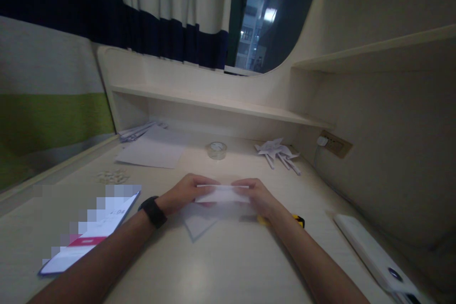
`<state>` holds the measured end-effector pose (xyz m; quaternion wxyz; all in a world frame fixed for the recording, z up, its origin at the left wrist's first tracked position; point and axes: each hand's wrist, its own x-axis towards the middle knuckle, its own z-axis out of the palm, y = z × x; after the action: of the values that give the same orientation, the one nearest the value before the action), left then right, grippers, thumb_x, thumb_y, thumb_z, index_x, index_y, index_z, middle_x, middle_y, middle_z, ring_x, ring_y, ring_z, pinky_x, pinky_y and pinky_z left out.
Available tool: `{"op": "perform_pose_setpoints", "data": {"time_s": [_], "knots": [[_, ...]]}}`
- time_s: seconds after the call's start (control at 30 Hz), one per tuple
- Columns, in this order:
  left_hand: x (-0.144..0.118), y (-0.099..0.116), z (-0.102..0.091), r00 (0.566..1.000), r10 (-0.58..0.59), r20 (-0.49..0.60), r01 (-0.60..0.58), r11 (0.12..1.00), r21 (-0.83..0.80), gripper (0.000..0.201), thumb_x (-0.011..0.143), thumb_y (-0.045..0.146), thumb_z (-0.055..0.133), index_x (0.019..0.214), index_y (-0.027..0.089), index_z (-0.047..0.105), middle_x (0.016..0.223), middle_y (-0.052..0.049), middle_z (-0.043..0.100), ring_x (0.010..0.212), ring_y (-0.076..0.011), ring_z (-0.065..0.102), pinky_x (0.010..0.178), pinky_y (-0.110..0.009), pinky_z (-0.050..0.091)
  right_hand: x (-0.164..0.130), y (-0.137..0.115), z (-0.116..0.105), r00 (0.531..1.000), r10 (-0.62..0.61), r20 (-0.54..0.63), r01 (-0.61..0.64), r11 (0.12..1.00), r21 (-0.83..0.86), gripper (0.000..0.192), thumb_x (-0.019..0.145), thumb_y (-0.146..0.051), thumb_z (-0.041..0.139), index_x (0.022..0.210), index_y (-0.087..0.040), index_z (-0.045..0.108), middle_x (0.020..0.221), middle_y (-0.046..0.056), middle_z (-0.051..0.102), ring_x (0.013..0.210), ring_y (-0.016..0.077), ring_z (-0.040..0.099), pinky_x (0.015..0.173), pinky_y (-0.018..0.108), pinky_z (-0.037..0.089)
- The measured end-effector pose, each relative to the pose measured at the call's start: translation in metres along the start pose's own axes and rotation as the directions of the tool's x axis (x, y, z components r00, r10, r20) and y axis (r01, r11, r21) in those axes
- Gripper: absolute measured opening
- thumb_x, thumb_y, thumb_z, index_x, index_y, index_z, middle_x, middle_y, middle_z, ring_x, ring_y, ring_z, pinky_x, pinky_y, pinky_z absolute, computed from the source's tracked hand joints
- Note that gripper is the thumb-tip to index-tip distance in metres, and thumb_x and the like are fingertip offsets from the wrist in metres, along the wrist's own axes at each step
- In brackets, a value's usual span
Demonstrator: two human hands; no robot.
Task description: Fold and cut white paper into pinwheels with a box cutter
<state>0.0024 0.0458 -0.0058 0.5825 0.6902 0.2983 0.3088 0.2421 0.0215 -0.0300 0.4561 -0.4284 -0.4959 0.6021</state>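
A folded strip of white paper (223, 194) is held level above the desk, its long side running left to right. My left hand (194, 192) pinches its left end, with the thumb on the near face and fingers behind. At the right end my right hand (254, 194) grips it the same way. Below the left hand a flat piece of paper (199, 223) lies on the desk, one corner pointing toward me. Partly hidden under my right wrist is a yellow and black tool (298, 221), whose kind I cannot make out.
A clear tape roll (217, 150) sits behind the hands. White sheets (153, 147) lie at back left, folded paper pieces (276, 150) at back right. Small pale bits (113, 176) and a lit tablet (96, 232) are left; a long white device (370, 247) lies right.
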Motion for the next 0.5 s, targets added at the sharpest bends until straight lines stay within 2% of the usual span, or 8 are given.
{"op": "perform_pose_setpoints", "data": {"time_s": [0.23,0.37,0.5], "knots": [[0.002,-0.009,-0.003,0.999,-0.038,0.009,0.039,0.993,-0.11,0.04,0.072,0.034,0.074,0.104,0.012,0.071,0.093,-0.012,0.073,0.077,-0.0201,0.067,0.074,-0.036,0.054,-0.003,-0.003,0.002,0.999,-0.021,0.025,0.019,0.998,0.055,0.033,0.054,-0.026,0.084,0.083,-0.012,0.074,0.07,0.005,0.068,0.059,0.0118,0.059,0.055,0.024,0.046],[0.002,-0.009,-0.005,0.999,-0.041,0.018,0.042,0.997,-0.07,0.039,0.07,0.033,0.075,0.103,0.011,0.071,0.092,-0.012,0.073,0.077,-0.0208,0.068,0.076,-0.036,0.054,-0.002,-0.001,0.004,0.999,-0.048,0.017,0.047,0.998,0.045,0.032,0.054,-0.03,0.083,0.079,-0.012,0.074,0.068,0.005,0.068,0.058,0.0119,0.057,0.056,0.024,0.045],[0.004,-0.012,-0.006,0.999,-0.03,-0.025,0.03,1.0,-0.007,0.036,0.07,0.034,0.075,0.096,0.01,0.073,0.09,-0.012,0.073,0.075,-0.022,0.068,0.073,-0.036,0.054,0.0,0.001,0.006,0.996,-0.083,-0.029,0.081,0.995,-0.061,0.031,0.055,-0.037,0.082,0.073,-0.012,0.073,0.063,0.003,0.065,0.054,0.011,0.054,0.055,0.025,0.044]]}}
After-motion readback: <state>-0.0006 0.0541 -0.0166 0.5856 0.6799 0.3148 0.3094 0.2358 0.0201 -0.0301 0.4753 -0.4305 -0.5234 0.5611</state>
